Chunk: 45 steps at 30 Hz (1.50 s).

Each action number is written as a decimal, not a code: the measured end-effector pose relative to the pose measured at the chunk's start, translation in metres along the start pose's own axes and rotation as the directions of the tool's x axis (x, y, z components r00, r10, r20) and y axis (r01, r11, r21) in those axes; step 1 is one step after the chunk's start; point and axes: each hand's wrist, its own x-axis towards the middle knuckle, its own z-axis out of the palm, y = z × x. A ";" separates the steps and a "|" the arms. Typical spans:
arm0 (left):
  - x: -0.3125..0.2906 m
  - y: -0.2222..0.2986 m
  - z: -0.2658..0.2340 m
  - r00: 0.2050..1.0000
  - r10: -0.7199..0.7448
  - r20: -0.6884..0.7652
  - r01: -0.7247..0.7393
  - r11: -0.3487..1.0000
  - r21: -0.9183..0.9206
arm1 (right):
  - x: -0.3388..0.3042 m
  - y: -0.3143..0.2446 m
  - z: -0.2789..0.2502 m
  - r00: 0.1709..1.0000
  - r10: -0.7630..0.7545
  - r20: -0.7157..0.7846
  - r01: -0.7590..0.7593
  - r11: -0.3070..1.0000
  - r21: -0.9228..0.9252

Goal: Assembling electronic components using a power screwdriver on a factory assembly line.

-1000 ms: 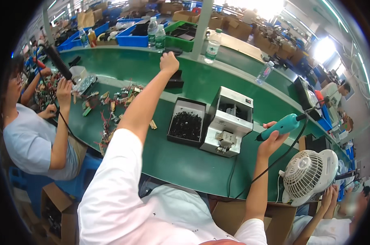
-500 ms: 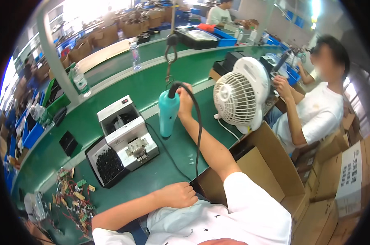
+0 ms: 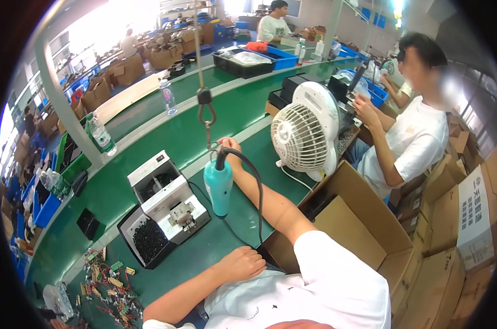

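A teal electric screwdriver hangs upright by a ring from a metal hook on a cord, its black cable arching to the right. Behind its top, beside the ring, is my right hand; its fingers are bent and partly hidden, so a grip cannot be made out. My left hand rests near the bench's front edge with loosely curled fingers and nothing visible in them. To the left of the screwdriver stands a white screw feeder, with a black tray of small black parts in front.
A white fan and an open cardboard box are at my right, near a seated co-worker. Wired circuit boards lie in a heap at the left. A plastic bottle stands by the post, another bottle farther back.
The view has shifted. The screwdriver hangs lower in the picture, showing more of the hook and cord. My right hand is now higher against the screwdriver, near the ring. My left hand stays resting.
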 end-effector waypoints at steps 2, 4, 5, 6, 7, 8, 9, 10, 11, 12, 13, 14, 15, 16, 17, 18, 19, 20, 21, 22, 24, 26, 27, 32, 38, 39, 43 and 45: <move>0.001 0.000 -0.001 1.000 -0.005 0.030 0.005 1.000 0.001 | 0.002 0.001 0.002 0.993 -0.116 0.017 0.117 0.987 -0.108; 0.002 0.001 -0.002 0.998 -0.010 0.059 0.010 1.000 0.003 | 0.004 0.000 -0.002 0.973 -0.224 0.047 0.229 0.949 -0.217; 0.003 0.000 -0.004 0.998 -0.007 0.059 0.007 1.000 0.002 | 0.003 -0.003 -0.001 0.973 -0.226 0.045 0.230 0.948 -0.219; 0.004 -0.001 -0.007 0.998 0.013 0.057 -0.012 1.000 -0.014 | 0.001 -0.005 0.000 0.975 -0.216 0.043 0.220 0.949 -0.225; 0.005 -0.002 -0.009 0.998 0.031 0.055 -0.029 0.999 -0.030 | 0.000 -0.007 0.001 0.978 -0.206 0.041 0.210 0.950 -0.232; 0.006 -0.003 -0.011 0.998 0.048 0.051 -0.046 0.998 -0.045 | -0.002 -0.009 0.002 0.980 -0.194 0.042 0.199 0.950 -0.239; 0.006 -0.004 -0.012 0.997 0.063 0.047 -0.060 0.996 -0.060 | -0.003 -0.010 0.003 0.982 -0.182 0.043 0.187 0.951 -0.246; 0.006 -0.004 -0.012 0.997 0.063 0.043 -0.060 0.996 -0.062 | -0.003 -0.009 0.003 0.982 -0.181 0.044 0.187 0.950 -0.250; 0.006 -0.006 -0.010 0.997 0.062 0.044 -0.059 0.996 -0.060 | -0.002 -0.008 0.002 0.976 -0.210 0.055 0.217 0.945 -0.244; 0.005 -0.007 -0.007 0.997 0.058 0.045 -0.056 0.997 -0.056 | -0.001 -0.007 0.001 0.969 -0.237 0.066 0.246 0.940 -0.238; 0.005 -0.008 -0.005 0.998 0.053 0.046 -0.051 0.997 -0.052 | 0.000 -0.006 0.000 0.961 -0.263 0.080 0.275 0.934 -0.230; 0.004 -0.008 -0.003 0.998 0.047 0.046 -0.045 0.998 -0.047 | 0.001 -0.006 -0.001 0.953 -0.289 0.094 0.303 0.927 -0.222; 0.002 -0.009 -0.004 0.999 0.035 0.041 -0.033 0.999 -0.038 | 0.002 -0.007 -0.001 0.949 -0.303 0.087 0.315 0.901 -0.298; 0.001 -0.009 -0.004 0.999 0.029 0.042 -0.028 0.999 -0.029 | 0.001 -0.007 -0.001 0.944 -0.318 0.082 0.325 0.870 -0.371; 0.001 -0.009 -0.003 0.999 0.022 0.040 -0.021 1.000 -0.019 | -0.001 -0.008 0.001 0.944 -0.315 0.099 0.329 0.871 -0.366; -0.001 -0.009 -0.002 0.999 0.013 0.038 -0.013 1.000 -0.009 | -0.004 -0.007 0.003 0.963 -0.257 0.083 0.270 0.920 -0.286; -0.003 -0.010 -0.002 0.999 0.004 0.036 -0.004 1.000 0.001 | -0.006 -0.005 0.009 0.978 -0.194 0.073 0.205 0.957 -0.204; -0.002 -0.009 -0.001 1.000 -0.001 0.026 0.001 1.000 0.004 | -0.004 -0.001 0.006 0.978 -0.194 0.084 0.207 0.956 -0.207; -0.001 -0.008 0.001 1.000 0.001 0.013 -0.001 1.000 -0.019 | -0.001 0.003 0.002 0.956 -0.280 0.084 0.292 0.921 -0.259; -0.001 -0.008 0.001 1.000 0.008 0.003 -0.007 0.999 -0.043 | 0.004 0.008 -0.003 0.927 -0.366 0.083 0.373 0.874 -0.310; 0.003 -0.012 0.003 1.000 0.026 -0.016 -0.027 0.995 -0.094 | 0.016 0.017 -0.014 0.843 -0.531 0.092 0.518 0.752 -0.409; -0.003 -0.018 -0.002 0.999 0.031 0.025 -0.028 0.992 -0.121 | 0.013 0.017 -0.009 0.911 -0.407 0.061 0.403 0.853 -0.331; -0.006 -0.019 -0.005 0.997 0.045 0.066 -0.035 0.988 -0.148 | 0.007 0.012 -0.005 0.960 -0.278 0.037 0.278 0.928 -0.250; -0.011 -0.024 -0.013 0.985 0.072 0.154 -0.036 0.974 -0.225 | -0.006 -0.014 -0.001 0.998 0.046 0.039 -0.043 0.997 -0.070; -0.010 -0.027 -0.007 0.975 0.070 0.210 -0.017 0.970 -0.244 | -0.003 -0.008 -0.003 0.996 0.042 0.084 -0.029 0.987 -0.159; -0.010 -0.027 -0.007 0.973 0.074 0.221 -0.018 0.970 -0.243 | -0.002 -0.007 -0.003 0.995 0.024 0.095 -0.005 0.981 -0.193; -0.015 -0.027 -0.004 0.981 0.059 0.183 -0.015 0.973 -0.232 | -0.010 -0.014 0.007 0.988 0.062 0.140 -0.043 0.990 -0.134; -0.014 -0.025 -0.004 0.983 0.063 0.172 -0.022 0.973 -0.231 | -0.010 -0.015 0.008 0.987 0.070 0.148 -0.053 0.992 -0.116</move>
